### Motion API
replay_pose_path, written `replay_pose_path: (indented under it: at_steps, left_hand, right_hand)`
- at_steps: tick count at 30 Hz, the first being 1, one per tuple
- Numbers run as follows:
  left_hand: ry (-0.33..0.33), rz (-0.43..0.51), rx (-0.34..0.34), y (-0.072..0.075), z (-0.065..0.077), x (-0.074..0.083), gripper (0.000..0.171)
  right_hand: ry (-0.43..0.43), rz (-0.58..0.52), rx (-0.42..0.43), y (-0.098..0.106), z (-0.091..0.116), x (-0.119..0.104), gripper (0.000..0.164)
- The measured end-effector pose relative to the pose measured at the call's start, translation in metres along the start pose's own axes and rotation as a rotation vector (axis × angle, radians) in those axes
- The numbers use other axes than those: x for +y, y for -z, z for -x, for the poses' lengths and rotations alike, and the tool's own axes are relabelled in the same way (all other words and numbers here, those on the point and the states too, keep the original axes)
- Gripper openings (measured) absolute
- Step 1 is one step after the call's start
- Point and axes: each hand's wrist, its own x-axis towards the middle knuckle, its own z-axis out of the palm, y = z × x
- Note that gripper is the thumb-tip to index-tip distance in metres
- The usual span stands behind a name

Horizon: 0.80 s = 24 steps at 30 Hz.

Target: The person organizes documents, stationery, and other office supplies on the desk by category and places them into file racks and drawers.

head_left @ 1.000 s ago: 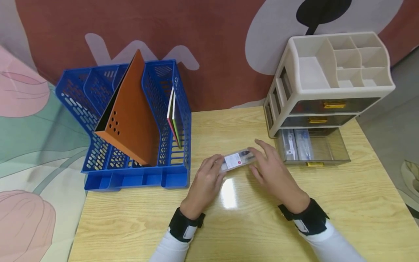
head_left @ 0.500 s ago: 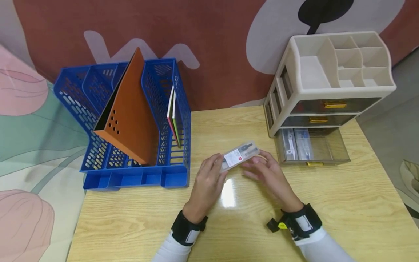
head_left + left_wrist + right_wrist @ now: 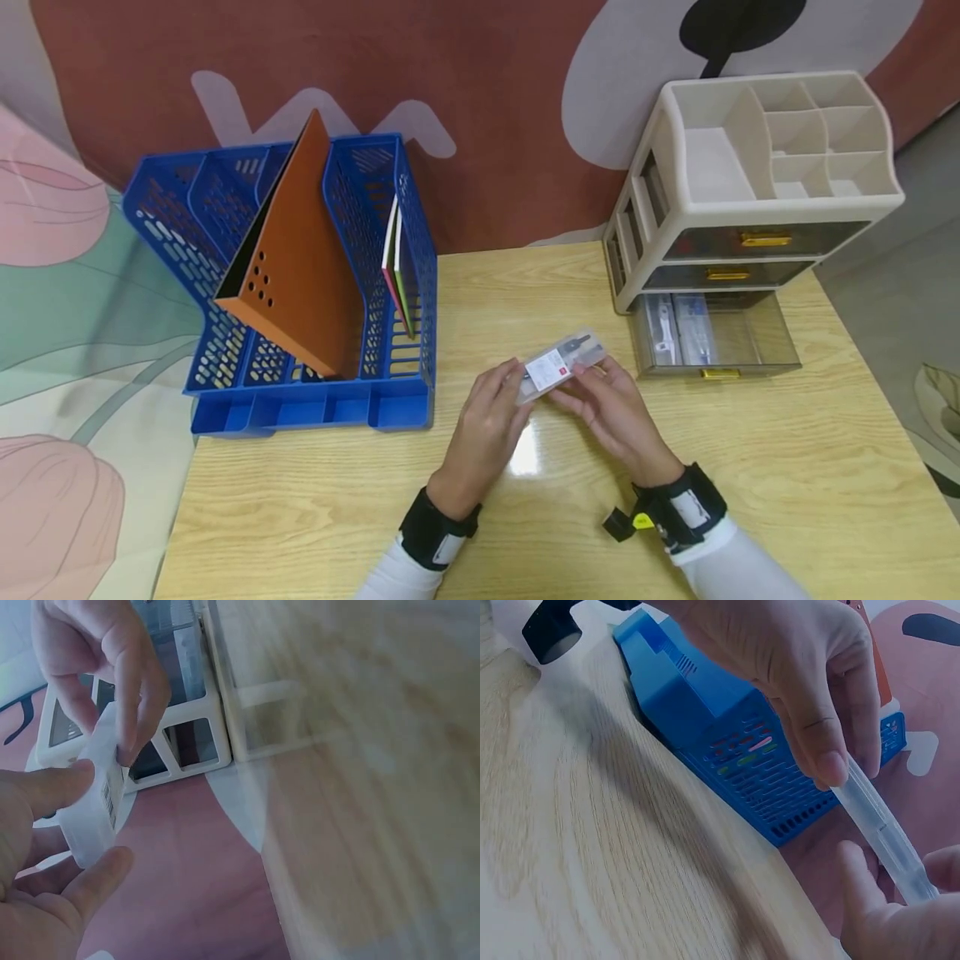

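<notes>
A slim clear plastic case (image 3: pixel 547 372), with a white label and a dark pointed tool inside, is held tilted above the table. My left hand (image 3: pixel 483 421) grips its left end. At the other end, my right hand (image 3: pixel 617 412) holds the case with the thumb on the labelled face and the fingers behind. The left wrist view shows the case (image 3: pixel 94 817) edge-on, between the left thumb and fingers. In the right wrist view its narrow side (image 3: pixel 881 829) runs from one hand to the other. What the tool inside is cannot be made out.
A blue file rack (image 3: pixel 311 408) at the left holds an orange folder (image 3: pixel 307 275) and thin booklets (image 3: pixel 399 271). At the right stands a cream drawer organizer (image 3: pixel 678 212); its bottom drawer (image 3: pixel 757 342) is pulled out, with clear packets (image 3: pixel 693 329) in its left part.
The right hand has turned and moved from the case's top to its right end, now gripping it. The case has tilted up and shifted slightly right, the left hand with it.
</notes>
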Motion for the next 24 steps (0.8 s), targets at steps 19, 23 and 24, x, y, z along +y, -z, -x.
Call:
replay_pose_path:
  at_steps: [19, 23, 24]
  left_hand:
    - [-0.128, -0.037, -0.063, 0.012, 0.007, -0.004, 0.056]
    - [-0.138, -0.054, -0.082, 0.017, 0.009, -0.009, 0.054]
    - [-0.145, -0.062, -0.086, 0.018, 0.009, -0.010, 0.054]
  right_hand:
    - [0.235, 0.085, 0.143, 0.006, 0.033, -0.031, 0.037]
    - [0.282, 0.092, 0.129, 0.015, 0.039, -0.044, 0.028]
    - [0.293, 0.090, 0.124, 0.018, 0.041, -0.048, 0.028]
